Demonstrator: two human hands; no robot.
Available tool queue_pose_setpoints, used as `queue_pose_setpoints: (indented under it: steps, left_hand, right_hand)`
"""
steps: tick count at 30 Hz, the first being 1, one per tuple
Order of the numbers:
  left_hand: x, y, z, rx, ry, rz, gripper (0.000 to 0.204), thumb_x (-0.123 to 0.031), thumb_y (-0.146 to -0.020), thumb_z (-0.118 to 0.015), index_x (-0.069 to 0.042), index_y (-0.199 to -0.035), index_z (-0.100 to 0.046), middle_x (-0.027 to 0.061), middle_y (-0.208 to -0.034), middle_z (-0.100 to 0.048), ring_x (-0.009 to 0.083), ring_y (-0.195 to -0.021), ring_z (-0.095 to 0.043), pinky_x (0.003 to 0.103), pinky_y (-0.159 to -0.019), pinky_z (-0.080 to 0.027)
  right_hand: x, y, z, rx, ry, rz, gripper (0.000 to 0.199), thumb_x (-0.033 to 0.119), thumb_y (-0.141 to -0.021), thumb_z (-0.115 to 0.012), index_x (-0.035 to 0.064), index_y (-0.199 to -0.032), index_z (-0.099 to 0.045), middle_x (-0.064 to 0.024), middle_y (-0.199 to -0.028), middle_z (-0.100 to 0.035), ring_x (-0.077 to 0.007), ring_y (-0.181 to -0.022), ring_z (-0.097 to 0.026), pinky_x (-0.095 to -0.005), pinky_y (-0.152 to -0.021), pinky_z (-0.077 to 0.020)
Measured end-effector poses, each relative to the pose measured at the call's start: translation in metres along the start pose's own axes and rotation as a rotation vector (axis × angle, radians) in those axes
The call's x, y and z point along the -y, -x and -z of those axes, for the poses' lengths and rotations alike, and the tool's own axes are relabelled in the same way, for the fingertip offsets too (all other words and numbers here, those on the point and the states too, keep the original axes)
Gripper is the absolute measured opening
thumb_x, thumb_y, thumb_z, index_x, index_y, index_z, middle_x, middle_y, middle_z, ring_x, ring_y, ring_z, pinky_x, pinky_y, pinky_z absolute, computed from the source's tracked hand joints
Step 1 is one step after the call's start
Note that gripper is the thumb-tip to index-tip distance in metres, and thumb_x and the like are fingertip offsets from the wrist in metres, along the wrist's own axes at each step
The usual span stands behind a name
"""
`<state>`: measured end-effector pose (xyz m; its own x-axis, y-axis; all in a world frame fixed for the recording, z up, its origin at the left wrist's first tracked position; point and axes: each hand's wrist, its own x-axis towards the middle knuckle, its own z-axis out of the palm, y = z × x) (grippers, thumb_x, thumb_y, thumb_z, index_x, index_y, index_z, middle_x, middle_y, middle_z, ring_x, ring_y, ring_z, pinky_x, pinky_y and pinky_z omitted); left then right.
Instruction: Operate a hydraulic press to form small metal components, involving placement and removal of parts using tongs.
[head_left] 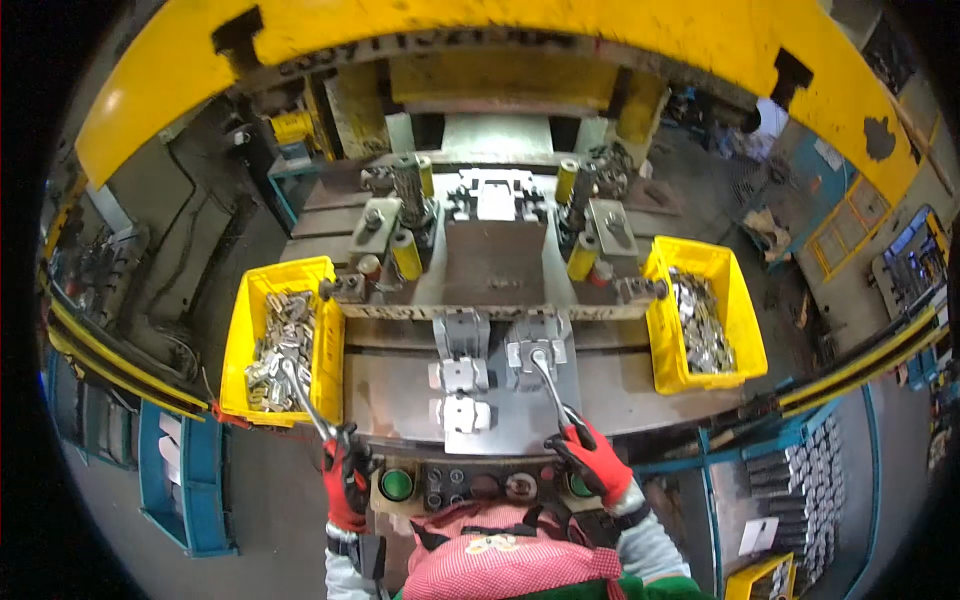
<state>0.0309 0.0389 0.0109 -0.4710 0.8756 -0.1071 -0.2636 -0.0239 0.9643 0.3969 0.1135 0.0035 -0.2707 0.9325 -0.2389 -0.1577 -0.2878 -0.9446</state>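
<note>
Left fingers grip one rod, right fingers another rod over a metal part

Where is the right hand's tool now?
In the head view, right of centre, the tool reaches from the right hand up to a metal part.

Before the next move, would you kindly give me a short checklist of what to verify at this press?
1. Left hand closed on its metal rod: ok.
2. Part caught on that rod's tip, over the left yellow bin: cannot tell.
3. Right hand closed on its own rod, tip at the right-hand formed bracket: ok.
4. Both hands outside the die area: ok, both are on the operator's side.
5. Front-left formed piece wholly on the metal plate: not ok, it overhangs the left edge.
</note>
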Motion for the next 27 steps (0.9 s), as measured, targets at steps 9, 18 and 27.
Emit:
queue_pose_setpoints:
  steps: [9,18,27]
  left_hand:
    - [-0.002,0.013,0.006,-0.252,0.212,0.123,0.022,-0.028,-0.084,-0.044,-0.007,-0.09,-0.046,0.0018,-0.06,-0.047,0.0105,-0.048,-0.045,0.025,-0.047,-0.043]
    - [0.033,0.046,0.065,-0.444,0.273,0.189,0.034,-0.037,-0.08,-0.046,-0.01,-0.099,-0.051,0.0038,-0.064,-0.05,0.0146,-0.052,-0.048,0.031,-0.047,-0.043]
    - [0.056,0.047,0.063,-0.53,0.195,0.268,0.029,-0.035,-0.076,-0.054,-0.012,-0.093,-0.047,0.0068,-0.067,-0.05,0.0161,-0.055,-0.048,0.033,-0.046,-0.043]
  right_hand:
    - [0.135,-0.172,-0.027,-0.032,0.251,0.401,0.05,0.021,-0.078,-0.056,0.0044,-0.12,-0.036,-0.0044,-0.092,-0.052,-0.0099,-0.082,-0.045,-0.0235,-0.076,-0.0374]
    - [0.135,-0.265,-0.073,-0.018,0.302,0.156,0.022,0.025,-0.076,-0.056,0.0133,-0.094,-0.049,0.0036,-0.064,-0.049,-0.0055,-0.051,-0.044,-0.022,-0.041,-0.0349]
    - [0.138,-0.279,-0.049,-0.152,0.567,0.276,0.031,0.027,-0.073,-0.055,0.0051,-0.095,-0.054,-0.0037,-0.079,-0.057,-0.0132,-0.073,-0.052,-0.0263,-0.067,-0.0412]
